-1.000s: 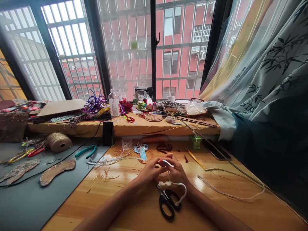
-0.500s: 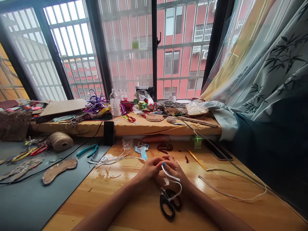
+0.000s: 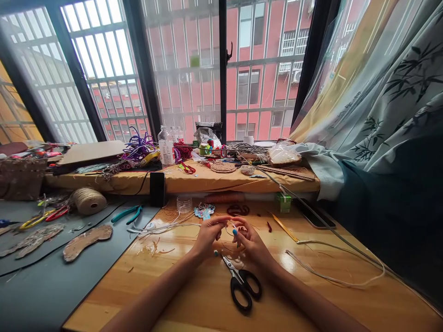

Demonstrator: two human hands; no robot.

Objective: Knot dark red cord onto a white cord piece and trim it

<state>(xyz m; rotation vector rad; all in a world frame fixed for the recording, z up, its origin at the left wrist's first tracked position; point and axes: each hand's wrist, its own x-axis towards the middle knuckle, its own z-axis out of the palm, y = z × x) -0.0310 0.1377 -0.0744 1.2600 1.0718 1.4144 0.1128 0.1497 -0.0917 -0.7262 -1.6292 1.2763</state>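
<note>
Head view, clock directions taken from the hands. Left hand and right hand are up front over the wooden worktop, index fingertips meeting or nearly so, palms apart. Right thumb, blue nail, pinches a thin white strip against the fingers. Strip sits between the two hands; left hand's grip on it: can't tell, too small.

Black-handled scissors lie flat at 6 o'clock, just beside the right forearm, tips aimed at 11, handle loops nearest the wearer. White scrap next to the blades.

At 11: beaded blue piece, partly behind the left hand, clear cup beside it. At 12: dark red cord. At 2: yellow tool, green box, and a dark phone lying flat. At 3 to 4: pale cord in a loose loop.

At 9 to 10, on the grey mat: teal-handled pliers, twine spool on its side, brown curved cutout. Cluttered cloth-covered ledge runs across 12, clear bottle upright on it.
</note>
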